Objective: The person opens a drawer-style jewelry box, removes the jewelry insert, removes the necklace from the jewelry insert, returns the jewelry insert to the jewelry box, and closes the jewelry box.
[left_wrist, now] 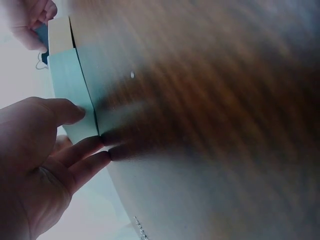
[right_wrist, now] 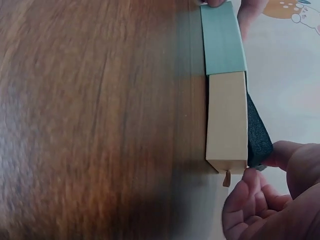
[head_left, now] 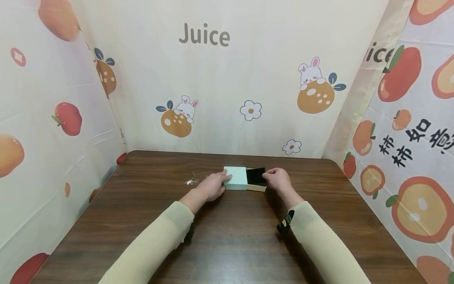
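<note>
A mint-green box sleeve (head_left: 236,179) lies toward the back of the table, with its cream drawer (right_wrist: 227,117) slid partly out to the right. My left hand (head_left: 212,187) grips the sleeve's left end, thumb on its front side in the left wrist view. With thumb and fingertips my right hand (head_left: 279,180) pinches a black pad (head_left: 255,175) at the drawer's outer end. The pad is tilted and rises above the drawer's rim. A small ribbon tab (right_wrist: 227,178) sticks out of the drawer's end. Left of my left hand lies a silver chain necklace (head_left: 192,181).
The brown wooden table (head_left: 227,244) ends a little behind the box. A printed curtain (head_left: 220,79) hangs along the back, with others at both sides. A tiny white speck (left_wrist: 132,75) is on the wood in front of the box.
</note>
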Demonstrator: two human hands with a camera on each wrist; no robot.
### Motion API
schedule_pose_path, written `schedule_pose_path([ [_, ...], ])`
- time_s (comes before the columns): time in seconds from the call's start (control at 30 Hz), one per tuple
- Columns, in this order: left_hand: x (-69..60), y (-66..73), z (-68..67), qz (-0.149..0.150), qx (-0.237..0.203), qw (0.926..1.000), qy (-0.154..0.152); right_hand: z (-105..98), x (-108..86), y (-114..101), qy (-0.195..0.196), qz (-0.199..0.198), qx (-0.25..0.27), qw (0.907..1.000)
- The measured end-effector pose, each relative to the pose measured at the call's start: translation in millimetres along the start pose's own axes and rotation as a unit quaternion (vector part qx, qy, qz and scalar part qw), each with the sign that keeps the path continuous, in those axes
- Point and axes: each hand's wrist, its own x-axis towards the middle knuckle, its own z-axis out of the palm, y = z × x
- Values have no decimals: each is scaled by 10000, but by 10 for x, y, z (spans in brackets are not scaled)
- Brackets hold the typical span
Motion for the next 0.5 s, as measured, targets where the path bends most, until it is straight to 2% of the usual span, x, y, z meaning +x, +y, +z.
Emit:
schedule_pose_path([
  [0.27, 3, 21, -20, -77, -23, 10000, -47, 13, 4, -1, -214, 97, -242, 9994],
  [0.5, -8, 25, -17, -79, -16, 10000, -32, 32, 24, 24, -319, 107, -648, 9973],
])
